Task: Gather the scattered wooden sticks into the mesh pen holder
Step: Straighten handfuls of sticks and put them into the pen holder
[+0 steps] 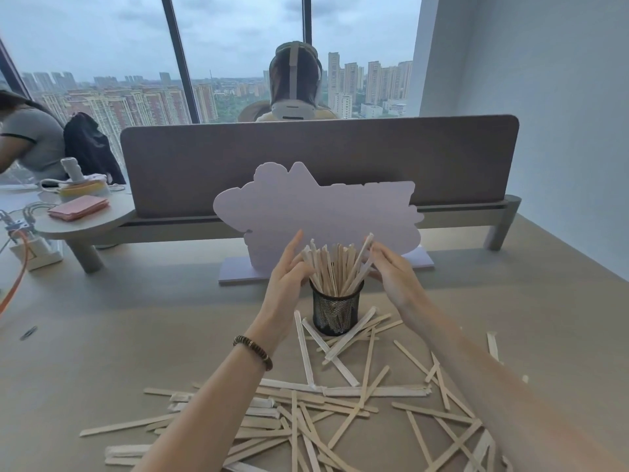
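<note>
**Meanwhile, sticks are steadied in the holder**

Loosely curled fingers (376, 252) of the right hand (391, 274) are pinched on one upright stick (362, 258), probably so that it can be seated among the bundle (335, 267). The left hand (289, 270) is spread open against the bundle's side, apparently bracing it. The mesh pen holder (335, 310) is stood on the beige table (136, 318), with many scattered sticks (306, 410) left lying nearer. Behind it, a lilac cutout (323, 212), a grey divider (340, 148) and city windows (235, 46) are seen.

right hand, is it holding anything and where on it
The right hand pinches one wooden stick near its upper end, its lower end in the mesh pen holder.
</note>
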Motion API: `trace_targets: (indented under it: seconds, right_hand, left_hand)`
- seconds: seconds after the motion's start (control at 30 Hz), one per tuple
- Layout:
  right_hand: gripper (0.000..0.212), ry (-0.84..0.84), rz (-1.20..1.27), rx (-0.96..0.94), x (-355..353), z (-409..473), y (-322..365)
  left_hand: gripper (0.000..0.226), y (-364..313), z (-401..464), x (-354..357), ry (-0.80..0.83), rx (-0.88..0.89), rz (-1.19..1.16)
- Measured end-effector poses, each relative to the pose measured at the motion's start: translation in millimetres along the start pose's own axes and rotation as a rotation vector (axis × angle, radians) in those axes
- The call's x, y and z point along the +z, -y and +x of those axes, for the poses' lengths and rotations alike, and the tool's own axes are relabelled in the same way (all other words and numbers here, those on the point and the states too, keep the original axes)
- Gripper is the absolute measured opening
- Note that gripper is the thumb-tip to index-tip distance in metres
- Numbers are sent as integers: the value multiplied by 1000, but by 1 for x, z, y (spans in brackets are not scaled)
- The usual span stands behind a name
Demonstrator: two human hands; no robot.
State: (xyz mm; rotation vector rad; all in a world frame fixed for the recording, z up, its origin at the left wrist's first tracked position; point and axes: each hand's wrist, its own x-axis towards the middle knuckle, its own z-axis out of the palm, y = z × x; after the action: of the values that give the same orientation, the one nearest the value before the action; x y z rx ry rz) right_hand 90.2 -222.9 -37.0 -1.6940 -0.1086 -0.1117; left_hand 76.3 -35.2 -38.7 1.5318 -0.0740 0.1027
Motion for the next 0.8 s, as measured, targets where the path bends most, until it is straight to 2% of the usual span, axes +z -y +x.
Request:
trace_targets:
  seconds: [0.1, 0.17, 0.27, 0.37, 0.43, 0.5, 0.57, 0.67, 0.73, 0.8]
  right_hand:
    - [53, -22, -26, 14, -8, 1, -1]
    - [57, -39, -7, 25, -13, -1, -2]
    - [45, -51, 13, 57, -21, -15, -1]
    - [29, -15, -44, 115, -30, -36, -7]
    - [24, 44, -127, 141, -35, -53, -11]
    - [24, 150, -306, 134, -39, -68, -16]
    - [33, 304, -594, 90, -45, -87, -18]
    - [65, 523, -983, -27, -53, -114, -18]
    - [84, 609, -1068, 10, -55, -131, -12]
    - [95, 664, -1088, 50, -56, -145, -6]
  left_hand:
    - [73, 0, -3, -8, 12, -19, -38]
    - [76, 1, -7, -14, 26, -44, -58]
    - [78, 4, -17, -23, 40, -85, -4]
    - [69, 10, -30, -30, 48, -114, 172]
    - [64, 13, -39, -36, 71, -121, 303]
    - [58, 15, -47, -44, 161, -97, 462]
    - [51, 14, -60, -52, 333, -60, 687]
    - [57, 8, -85, -58, 575, -92, 1029]
    - [62, 1, -102, -57, 646, -108, 1147]
    - [67, -3, -116, -57, 677, -122, 1161]
